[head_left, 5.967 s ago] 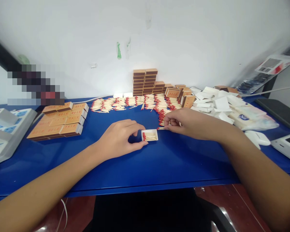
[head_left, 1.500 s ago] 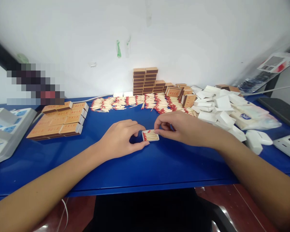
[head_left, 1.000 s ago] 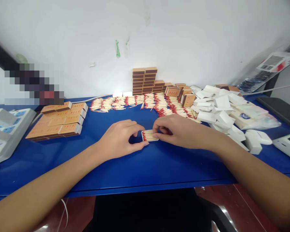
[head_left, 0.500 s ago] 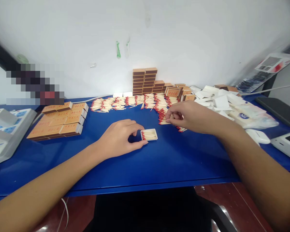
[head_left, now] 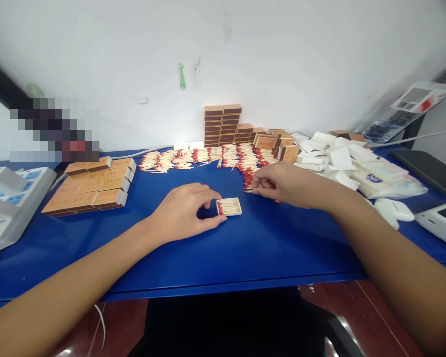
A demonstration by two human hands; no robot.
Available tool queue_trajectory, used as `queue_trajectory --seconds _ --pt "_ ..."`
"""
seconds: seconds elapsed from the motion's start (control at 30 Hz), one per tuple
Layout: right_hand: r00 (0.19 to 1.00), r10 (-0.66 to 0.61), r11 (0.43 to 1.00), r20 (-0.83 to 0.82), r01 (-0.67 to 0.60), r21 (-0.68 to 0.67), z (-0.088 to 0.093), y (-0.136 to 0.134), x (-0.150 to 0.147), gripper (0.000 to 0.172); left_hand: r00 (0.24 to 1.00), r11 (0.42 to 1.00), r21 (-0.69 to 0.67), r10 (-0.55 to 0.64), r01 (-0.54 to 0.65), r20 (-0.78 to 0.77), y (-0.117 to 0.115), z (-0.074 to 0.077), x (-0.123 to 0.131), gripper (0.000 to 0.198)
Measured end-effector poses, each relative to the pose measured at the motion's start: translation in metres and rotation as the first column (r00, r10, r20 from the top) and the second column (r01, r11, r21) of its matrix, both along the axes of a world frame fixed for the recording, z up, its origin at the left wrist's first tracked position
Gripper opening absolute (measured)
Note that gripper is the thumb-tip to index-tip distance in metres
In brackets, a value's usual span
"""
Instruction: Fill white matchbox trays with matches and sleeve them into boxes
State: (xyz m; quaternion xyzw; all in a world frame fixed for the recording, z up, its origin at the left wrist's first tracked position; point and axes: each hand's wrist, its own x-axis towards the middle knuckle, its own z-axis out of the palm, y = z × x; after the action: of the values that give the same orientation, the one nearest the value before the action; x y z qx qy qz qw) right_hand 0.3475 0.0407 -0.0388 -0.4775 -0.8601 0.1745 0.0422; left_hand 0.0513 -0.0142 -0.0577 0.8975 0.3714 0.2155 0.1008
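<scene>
On the blue table (head_left: 223, 263), the left hand (head_left: 186, 210) clamps the left end of the white tray (head_left: 239, 201) between thumb and finger, where light pressure seems best to hold its matches (head_left: 228, 207) aligned, while the right hand (head_left: 288, 184) curls its fingers at the match pile (head_left: 249, 176) farther right, any pinched stick impossible to tell.

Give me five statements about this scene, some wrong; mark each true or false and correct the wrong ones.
1. The left hand holds the tray. True.
2. The tray is empty. False: matches lie in it.
3. The right hand is over the tray. False: it is at the loose matches.
4. The tall stack stands behind the loose matches. True.
5. The white boxes lie left of the tall stack. False: they lie right of it.
</scene>
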Motion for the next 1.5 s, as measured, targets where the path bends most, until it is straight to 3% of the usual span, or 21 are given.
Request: queue_trajectory --seconds 0.17,0.37,0.6,1.0,1.13,1.23,1.5 --pt "1.0 0.021 0.999 -0.01 -0.021 0.029 -0.001 -0.002 -0.002 0.013 1.0 1.0 0.01 0.002 -0.002 -0.001 0.001 -0.001 0.0 0.028" --pt "0.958 0.167 0.982 -0.233 -0.141 0.124 0.006 -0.022 -0.02 0.021 1.0 1.0 0.024 0.018 -0.018 -0.002 0.001 -0.002 0.004 0.027" --pt "0.946 0.236 0.968 -0.223 -0.209 0.135 -0.001 -0.036 -0.039 0.015 1.0 0.999 0.036 0.007 -0.006 -0.017 0.0 -0.003 0.007 0.027" --pt "0.954 0.227 0.974 -0.194 -0.217 0.07 0.001 -0.031 -0.03 0.017 1.0 1.0 0.014 -0.003 0.003 -0.006 -0.001 -0.002 0.005 0.026" --pt "0.963 0.169 0.979 -0.209 -0.139 0.152 0.008 -0.021 -0.016 0.022 1.0 1.0 0.011 0.004 -0.004 -0.001 0.0 -0.002 0.004 0.027" --pt "0.987 0.078 0.977 -0.139 -0.048 0.207 0.011 -0.01 -0.002 0.022 1.0 1.0 0.018 0.007 -0.006 -0.005 0.0 -0.002 0.002 0.028" --pt "0.999 0.053 0.986 -0.003 -0.052 0.156 0.002 0.001 0.003 0.016 1.0 0.999 0.031 0.008 -0.008 -0.011 0.001 -0.002 0.0 0.028"
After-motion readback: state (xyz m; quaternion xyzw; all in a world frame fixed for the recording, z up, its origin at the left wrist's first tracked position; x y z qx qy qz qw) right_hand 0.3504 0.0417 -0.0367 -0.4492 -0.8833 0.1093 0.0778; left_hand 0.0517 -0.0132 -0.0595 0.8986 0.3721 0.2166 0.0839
